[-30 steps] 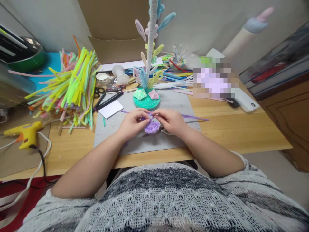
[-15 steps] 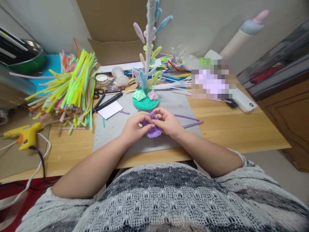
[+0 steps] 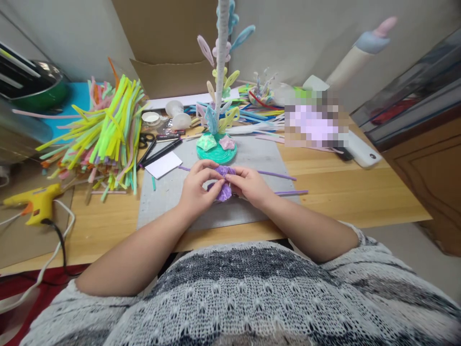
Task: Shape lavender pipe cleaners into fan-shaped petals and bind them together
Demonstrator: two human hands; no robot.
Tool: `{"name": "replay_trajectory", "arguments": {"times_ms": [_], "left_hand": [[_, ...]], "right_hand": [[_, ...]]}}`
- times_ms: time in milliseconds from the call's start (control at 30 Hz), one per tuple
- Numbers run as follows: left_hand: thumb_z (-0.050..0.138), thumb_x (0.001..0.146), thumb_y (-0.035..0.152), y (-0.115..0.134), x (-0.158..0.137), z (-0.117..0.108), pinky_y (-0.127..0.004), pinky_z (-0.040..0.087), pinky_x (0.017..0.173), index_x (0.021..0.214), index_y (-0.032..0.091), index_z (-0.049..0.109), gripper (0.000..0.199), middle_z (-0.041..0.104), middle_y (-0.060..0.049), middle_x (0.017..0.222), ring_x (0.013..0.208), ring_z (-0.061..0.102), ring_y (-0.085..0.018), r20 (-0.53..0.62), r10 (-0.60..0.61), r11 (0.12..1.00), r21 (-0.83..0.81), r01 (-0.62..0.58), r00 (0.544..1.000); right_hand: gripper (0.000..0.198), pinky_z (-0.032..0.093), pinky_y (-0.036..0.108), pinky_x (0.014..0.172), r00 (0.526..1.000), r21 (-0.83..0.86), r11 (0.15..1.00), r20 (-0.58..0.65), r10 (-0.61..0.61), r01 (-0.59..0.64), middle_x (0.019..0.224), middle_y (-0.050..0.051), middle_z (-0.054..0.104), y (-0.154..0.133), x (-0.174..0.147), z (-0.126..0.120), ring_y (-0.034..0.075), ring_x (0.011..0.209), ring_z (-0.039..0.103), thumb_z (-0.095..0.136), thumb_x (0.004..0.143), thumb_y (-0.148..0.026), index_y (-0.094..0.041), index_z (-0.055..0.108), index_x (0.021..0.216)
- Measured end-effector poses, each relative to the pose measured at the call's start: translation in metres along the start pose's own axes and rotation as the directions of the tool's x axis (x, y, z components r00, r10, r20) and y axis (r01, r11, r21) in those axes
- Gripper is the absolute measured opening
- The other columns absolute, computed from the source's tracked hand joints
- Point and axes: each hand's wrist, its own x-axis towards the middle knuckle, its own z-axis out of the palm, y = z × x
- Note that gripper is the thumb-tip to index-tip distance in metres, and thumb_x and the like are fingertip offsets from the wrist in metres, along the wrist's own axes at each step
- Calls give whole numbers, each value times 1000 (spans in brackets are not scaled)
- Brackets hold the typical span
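Between my hands is a purple pipe-cleaner piece (image 3: 224, 192), bent into ribbed, shell-like folds. My left hand (image 3: 200, 186) pinches its left side between thumb and fingers. From the right, my right hand (image 3: 248, 185) grips the same piece, thumb and fingertips pressed at its middle. Fingers cover part of its shape. Purple pipe-cleaner lengths (image 3: 291, 192) stick out to the right beyond my right hand; whether they join the piece is hidden. Just behind stands a round teal base (image 3: 216, 154) bearing a white wrapped stem (image 3: 220, 62) with pastel loops and flowers.
A grey mat (image 3: 165, 206) lies under my hands. At left are a heap of pipe cleaners (image 3: 111, 125), a yellow glue gun (image 3: 39, 202) with its cord, scissors (image 3: 146, 140), markers (image 3: 162, 153) and a white card (image 3: 163, 165). A white device (image 3: 362, 151) lies at right.
The purple piece has been turned between my fingers, showing folds above and below the pinch. My left hand has opened its arch slightly and the right fingers have lowered.
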Motion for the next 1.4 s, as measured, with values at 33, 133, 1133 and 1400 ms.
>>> {"name": "replay_trajectory", "arguments": {"times_ms": [33,133,1133,1400], "left_hand": [[64,82,17,1,0,0,-36,52,86,81,17,67,2,61,-8,103,97,63,-18,-7,5,1000,2,-5,1000],[65,80,17,3,-1,0,-37,52,88,80,17,65,1,62,-9,103,97,62,-19,-32,7,1000,-1,-7,999],[84,62,27,7,3,0,-23,49,66,72,17,68,21,67,1,73,65,60,-10,439,-464,296,-743,601,770],[87,56,35,9,8,-5,-21,43,57,66,16,62,33,59,3,63,57,51,-9,382,-475,477,-645,597,792]], "right_hand": [[27,20,21,42,1000,18,1000,-13,-4,4,49,-9,41,1,0,0,5,42,31,69,72,-42,-18,57,74],[28,18,21,41,997,44,998,-72,-32,35,49,-8,42,1,-1,1,5,41,30,69,73,-43,-18,55,71],[37,25,20,43,992,85,991,52,-111,106,59,-7,45,-11,-13,1,5,47,33,76,69,-49,-18,58,80],[33,17,19,40,993,105,991,76,-90,82,51,-9,41,-8,-10,1,3,44,25,78,67,-42,-16,67,85]]}}
